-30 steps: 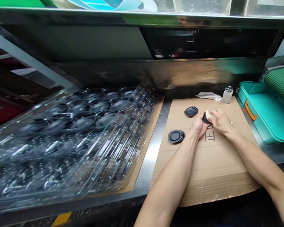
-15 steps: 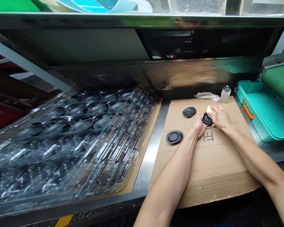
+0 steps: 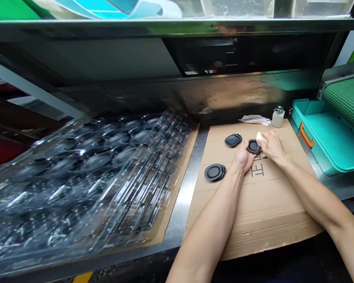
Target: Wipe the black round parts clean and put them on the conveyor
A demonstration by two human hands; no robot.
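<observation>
My left hand [image 3: 244,158] grips a round black plastic cap [image 3: 253,146] by its edge, face up. A cream-coloured sponge pad [image 3: 261,137] is pinched in my right hand [image 3: 271,147], right at the cap's far right rim. Whether the pad presses on the cap I cannot tell. Both hands are over a cardboard sheet [image 3: 253,204] with dark printed characters. To the left of my hands lie two small overlapping stacks of similar black caps, a farther stack [image 3: 233,140] and a nearer stack [image 3: 214,172].
Clear plastic trays [image 3: 112,188] holding round black parts are piled at left. Behind my hands are a white glove [image 3: 255,120] and a pump-top bottle [image 3: 278,117]. A teal bin [image 3: 327,167] with an orange latch stands at right, beside a green conveyor belt [image 3: 349,94]. A metal shelf edge [image 3: 177,29] spans overhead.
The view has shifted slightly. The cap in my left hand now shows more of its face, and the pad has moved from over the cap to its rim.
</observation>
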